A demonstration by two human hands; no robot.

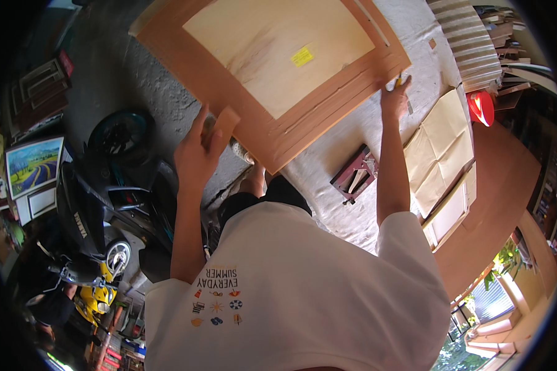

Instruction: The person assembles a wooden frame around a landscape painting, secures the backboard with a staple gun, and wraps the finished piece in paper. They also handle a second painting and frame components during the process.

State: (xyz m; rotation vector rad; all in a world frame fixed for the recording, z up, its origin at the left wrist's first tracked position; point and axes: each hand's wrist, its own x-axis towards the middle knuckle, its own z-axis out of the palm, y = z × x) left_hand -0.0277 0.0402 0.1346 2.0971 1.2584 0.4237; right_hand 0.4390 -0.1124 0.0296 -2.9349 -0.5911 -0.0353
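A large flat panel, seemingly the back of a picture frame, has a pale backing board [254, 55] with brown tape [328, 102] along its borders and a yellow sticker [302, 57]. My left hand [197, 151] is at its near-left edge, closed around what looks like a roll of brown tape [227, 122], partly blurred. At the right corner, my right hand [395, 100] is closed on a slim yellow tool [399, 81], apparently a cutter, its fingers beside the panel's edge. Most of that tool is hidden.
A dark red clamp-like tool [356, 173] lies on the pale table covering [328, 170] nearby. Folded brown paper [439, 151] and a red round object [480, 108] are at right. Motorbikes [99, 290] and a landscape picture [36, 166] stand at left.
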